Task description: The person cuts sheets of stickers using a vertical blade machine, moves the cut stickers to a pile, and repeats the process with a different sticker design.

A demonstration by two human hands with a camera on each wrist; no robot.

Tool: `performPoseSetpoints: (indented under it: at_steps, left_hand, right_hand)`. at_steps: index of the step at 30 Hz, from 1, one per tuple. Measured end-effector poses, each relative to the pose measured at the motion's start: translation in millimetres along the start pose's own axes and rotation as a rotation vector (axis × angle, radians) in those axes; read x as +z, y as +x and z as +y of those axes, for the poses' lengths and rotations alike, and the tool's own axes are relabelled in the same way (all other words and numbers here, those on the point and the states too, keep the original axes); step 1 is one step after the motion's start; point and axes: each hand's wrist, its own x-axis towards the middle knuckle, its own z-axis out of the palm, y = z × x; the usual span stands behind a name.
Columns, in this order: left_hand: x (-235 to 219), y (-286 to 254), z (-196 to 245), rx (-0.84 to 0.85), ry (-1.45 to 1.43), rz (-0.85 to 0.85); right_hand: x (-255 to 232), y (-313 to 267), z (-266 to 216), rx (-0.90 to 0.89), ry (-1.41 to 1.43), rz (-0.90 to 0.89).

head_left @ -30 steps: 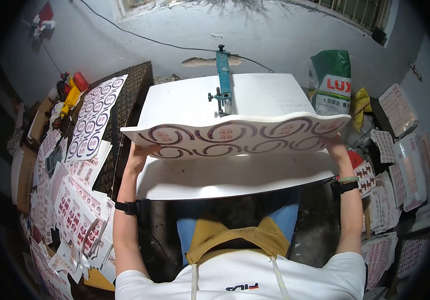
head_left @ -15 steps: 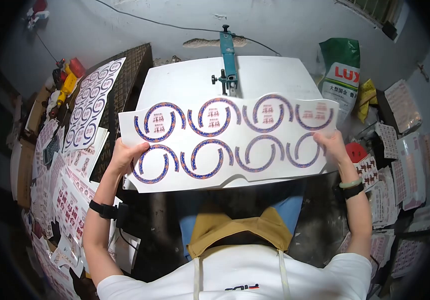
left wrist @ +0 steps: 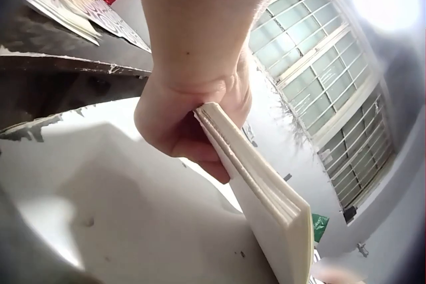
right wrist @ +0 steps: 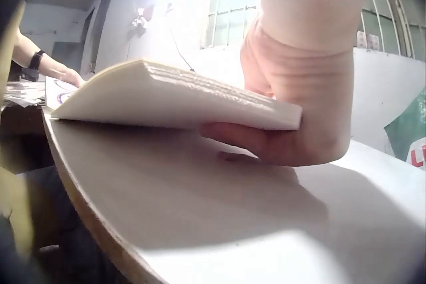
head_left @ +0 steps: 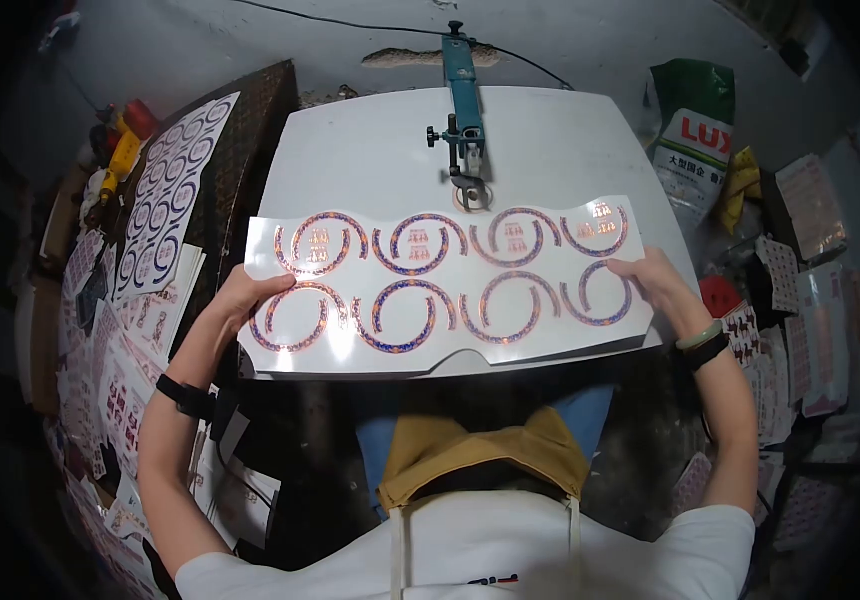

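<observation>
A stack of white sheets (head_left: 440,345), printed on top with blue and orange ring arcs and small red characters, is held over the near part of the white table (head_left: 350,130). The left hand (head_left: 258,292) grips its left edge, thumb on top; in the left wrist view that hand (left wrist: 193,111) has its fingers curled under the layered stack (left wrist: 259,191). At the right edge the right hand (head_left: 658,285) pinches the stack the same way. Beneath the stack (right wrist: 173,101) in the right wrist view, fingers of the right hand (right wrist: 299,111) show above the tabletop.
A teal machine arm (head_left: 463,95) stands over the table's middle, behind the stack. Printed sheets (head_left: 175,190) lie on a dark board at left, with loose printed papers (head_left: 125,385) below. A green and white bag (head_left: 695,135) and more printed stacks (head_left: 818,330) are at right.
The stack, bent with its front edge raised a second ago, has tipped down flatter, its printed face now turned up. Both hands have kept their grip and moved with it. The head view has shifted.
</observation>
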Motion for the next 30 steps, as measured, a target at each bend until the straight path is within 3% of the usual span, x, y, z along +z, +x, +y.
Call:
performPoseSetpoints:
  at_steps: [8,30]
  left_hand:
    - [-2,20,21,-0.003,0.012,-0.023]
    - [10,16,2,-0.079,-0.068,-0.017]
  right_hand:
    - [3,17,-3,0.019,0.009,0.001]
    - [-11,26,-12,0.022,0.006,-0.042]
